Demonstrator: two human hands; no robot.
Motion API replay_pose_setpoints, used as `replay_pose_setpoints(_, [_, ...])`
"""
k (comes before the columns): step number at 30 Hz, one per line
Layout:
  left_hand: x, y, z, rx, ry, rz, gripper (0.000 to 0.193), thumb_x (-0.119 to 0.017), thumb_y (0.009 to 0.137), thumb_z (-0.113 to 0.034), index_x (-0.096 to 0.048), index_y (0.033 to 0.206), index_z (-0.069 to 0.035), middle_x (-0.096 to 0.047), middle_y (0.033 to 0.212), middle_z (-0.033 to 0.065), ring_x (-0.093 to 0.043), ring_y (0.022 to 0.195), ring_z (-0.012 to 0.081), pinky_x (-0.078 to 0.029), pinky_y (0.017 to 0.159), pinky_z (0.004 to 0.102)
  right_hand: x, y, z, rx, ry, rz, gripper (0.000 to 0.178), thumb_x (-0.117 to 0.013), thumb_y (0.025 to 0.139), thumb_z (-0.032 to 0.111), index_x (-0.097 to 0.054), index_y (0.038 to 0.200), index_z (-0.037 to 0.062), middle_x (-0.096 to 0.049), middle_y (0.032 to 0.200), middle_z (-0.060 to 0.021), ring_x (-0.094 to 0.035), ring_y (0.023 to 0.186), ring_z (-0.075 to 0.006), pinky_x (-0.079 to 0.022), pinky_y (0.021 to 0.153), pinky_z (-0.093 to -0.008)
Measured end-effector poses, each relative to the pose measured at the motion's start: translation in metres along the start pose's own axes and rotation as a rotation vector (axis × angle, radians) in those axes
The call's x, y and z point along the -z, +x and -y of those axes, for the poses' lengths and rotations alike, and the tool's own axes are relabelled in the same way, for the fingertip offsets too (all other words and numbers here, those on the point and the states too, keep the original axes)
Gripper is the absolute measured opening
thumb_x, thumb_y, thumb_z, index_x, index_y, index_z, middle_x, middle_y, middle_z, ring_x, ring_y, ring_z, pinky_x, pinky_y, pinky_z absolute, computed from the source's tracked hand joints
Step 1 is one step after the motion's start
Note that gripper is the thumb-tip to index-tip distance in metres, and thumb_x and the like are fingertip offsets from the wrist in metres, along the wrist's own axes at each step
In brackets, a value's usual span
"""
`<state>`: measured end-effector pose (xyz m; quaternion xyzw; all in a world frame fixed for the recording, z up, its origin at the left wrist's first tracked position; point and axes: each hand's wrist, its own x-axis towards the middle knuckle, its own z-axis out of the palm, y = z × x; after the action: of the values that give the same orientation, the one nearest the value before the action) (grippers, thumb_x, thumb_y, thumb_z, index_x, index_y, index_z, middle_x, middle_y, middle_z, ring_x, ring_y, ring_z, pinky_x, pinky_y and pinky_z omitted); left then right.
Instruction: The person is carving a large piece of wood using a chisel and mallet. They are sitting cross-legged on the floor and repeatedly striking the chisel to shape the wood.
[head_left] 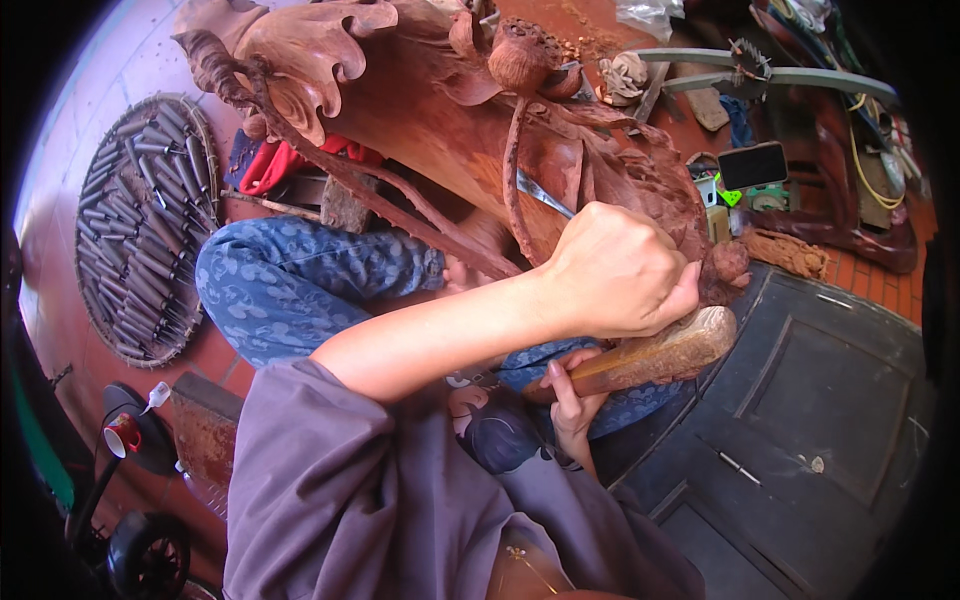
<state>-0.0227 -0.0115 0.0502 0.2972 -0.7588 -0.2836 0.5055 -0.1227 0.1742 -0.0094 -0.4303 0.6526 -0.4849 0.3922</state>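
A large reddish wood carving [440,140] with leaves, thin stems and a round seed pod lies across the top, over my crossed legs in patterned blue trousers. My left hand [625,270] reaches over it, closed in a fist around a chisel [546,195]. The chisel's metal blade shows beyond the fist, near a curved stem; its handle is hidden in my fingers. Below, my right hand [572,400] grips the handle of a wooden mallet [670,352]. The mallet's thick, worn head points right, just under my left fist.
A round woven basket [82,235] full of chisels stands at the left. At the right lies a dark panelled door [830,400] with a thin metal tool [740,467] on it. A phone [753,166] and red cloth [268,168] lie farther off. A black wheel [148,555] is lower left.
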Motion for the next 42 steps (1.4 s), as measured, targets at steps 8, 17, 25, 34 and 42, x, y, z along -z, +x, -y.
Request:
replay_pose_setpoints(8, [0.000, -0.001, 0.005, 0.029, 0.020, 0.029, 0.039, -0.052, 0.085, -0.028, -0.054, 0.052, -0.008, -0.051, 0.050, 0.0081, -0.055, 0.047, 0.0282, -0.041, 0.041, 0.0402, 0.001, -0.002, 0.001, -0.050, 0.091, -0.026, 0.023, -0.064, 0.078, -0.002, -0.044, 0.088, 0.0029, -0.054, 0.071, -0.0084, -0.053, 0.057, -0.0131, -0.044, 0.060, -0.0254])
replay_pose_setpoints(17, [0.003, 0.001, 0.006, 0.048, 0.013, 0.030, 0.041, -0.053, 0.084, -0.028, -0.053, 0.049, -0.006, -0.050, 0.048, 0.0094, -0.053, 0.044, 0.0307, -0.040, 0.041, 0.0411, -0.006, -0.002, -0.004, -0.007, 0.242, -0.004, 0.020, -0.059, 0.081, 0.000, -0.041, 0.089, 0.0032, -0.049, 0.071, -0.0080, -0.051, 0.058, -0.0144, -0.044, 0.060, -0.0267])
replay_pose_setpoints(25, [0.004, 0.002, 0.008, 0.043, -0.040, -0.065, 0.042, -0.054, 0.083, -0.028, -0.052, 0.047, -0.006, -0.049, 0.046, 0.0110, -0.052, 0.042, 0.0311, -0.040, 0.040, 0.0412, -0.004, -0.001, 0.000, -0.015, 0.161, 0.047, 0.019, -0.055, 0.082, 0.002, -0.040, 0.094, 0.0051, -0.047, 0.071, -0.0086, -0.047, 0.057, -0.0164, -0.045, 0.056, -0.0306])
replay_pose_setpoints(34, [0.010, 0.000, 0.008, 0.048, -0.022, -0.075, 0.044, -0.053, 0.083, -0.029, -0.054, 0.047, -0.005, -0.048, 0.045, 0.0141, -0.051, 0.040, 0.0324, -0.040, 0.039, 0.0405, 0.001, -0.003, 0.007, -0.092, 0.150, 0.046, 0.017, -0.056, 0.081, 0.001, -0.041, 0.088, 0.0028, -0.049, 0.067, -0.0094, -0.048, 0.055, -0.0163, -0.045, 0.057, -0.0284])
replay_pose_setpoints(42, [0.007, -0.003, 0.006, 0.121, 0.037, -0.099, 0.045, -0.053, 0.082, -0.030, -0.054, 0.045, -0.005, -0.051, 0.045, 0.0132, -0.054, 0.041, 0.0289, -0.044, 0.041, 0.0381, 0.007, -0.007, 0.005, -0.096, 0.117, 0.061, 0.017, -0.054, 0.082, 0.001, -0.041, 0.091, 0.0042, -0.047, 0.068, -0.0091, -0.048, 0.056, -0.0161, -0.045, 0.058, -0.0295])
